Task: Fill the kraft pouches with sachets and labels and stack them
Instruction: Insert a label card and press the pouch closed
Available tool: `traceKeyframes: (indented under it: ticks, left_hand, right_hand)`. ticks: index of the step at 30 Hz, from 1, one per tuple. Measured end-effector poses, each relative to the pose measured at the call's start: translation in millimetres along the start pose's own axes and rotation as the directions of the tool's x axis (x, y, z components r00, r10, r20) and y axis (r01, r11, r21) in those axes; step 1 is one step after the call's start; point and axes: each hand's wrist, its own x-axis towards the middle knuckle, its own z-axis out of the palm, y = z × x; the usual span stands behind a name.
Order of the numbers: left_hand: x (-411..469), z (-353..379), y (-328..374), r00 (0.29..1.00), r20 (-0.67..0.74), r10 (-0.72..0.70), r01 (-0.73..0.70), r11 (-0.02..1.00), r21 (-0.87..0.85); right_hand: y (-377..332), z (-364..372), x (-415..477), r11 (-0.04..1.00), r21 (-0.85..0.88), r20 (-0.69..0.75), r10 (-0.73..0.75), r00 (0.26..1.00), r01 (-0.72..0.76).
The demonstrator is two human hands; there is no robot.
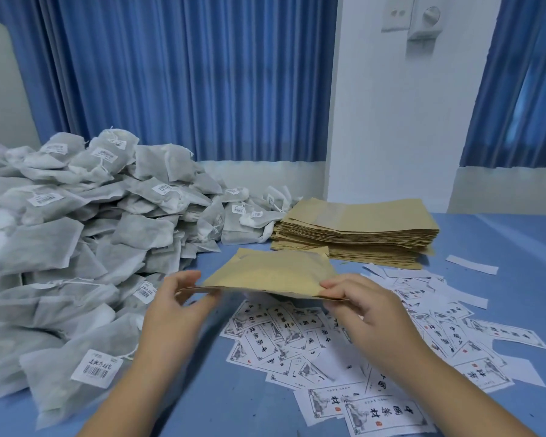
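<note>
both hands (183, 298) holding kraft pouch (271, 272)

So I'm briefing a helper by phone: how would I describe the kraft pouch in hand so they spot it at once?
On the blue table, find the kraft pouch stack at the back right. In front of it, above the printed labels, the left hand and right hand hold one pouch. It alone is lifted off the table and bowed, not flat.
</note>
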Motion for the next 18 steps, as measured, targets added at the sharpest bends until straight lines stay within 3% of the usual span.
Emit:
traceKeyframes:
  ticks: [1, 3, 5, 7, 10, 14, 18]
  left_hand:
    - [0, 0, 2, 0.986, 0.026, -0.163, 0.165, 0.962, -0.219]
    - [-2, -3, 8, 0.912, 0.204, -0.355, 0.403, 0.695, -0.595]
    - [-7, -7, 15, 0.859, 0.341, -0.382, 0.494, 0.446, -0.746]
    - [-12, -9, 16, 0.850, 0.389, -0.355, 0.505, 0.336, -0.795]
    - [-17, -7, 22, 0.854, 0.440, -0.279, 0.514, 0.311, -0.799]
    - [-23, 11, 38, 0.836, 0.496, -0.235, 0.548, 0.404, -0.733]
    - [-32, 50, 50, 0.785, 0.583, -0.211, 0.606, 0.458, -0.650]
  right_hand:
    - [-1, 1, -1, 0.997, -0.054, -0.014, -0.062, 0.998, 0.062]
    - [-1, 2, -3, 0.974, -0.147, -0.036, -0.179, 0.983, 0.172]
    - [-4, 3, -6, 0.944, -0.212, -0.038, -0.267, 0.963, 0.253]
    - [-8, 3, -9, 0.906, -0.269, -0.042, -0.350, 0.936, 0.326]
    - [-18, 1, -13, 0.851, -0.355, -0.062, -0.433, 0.899, 0.386]
    - [-29, -16, -20, 0.782, -0.439, -0.091, -0.530, 0.843, 0.444]
    - [-23, -41, -35, 0.754, -0.495, -0.095, -0.540, 0.836, 0.431]
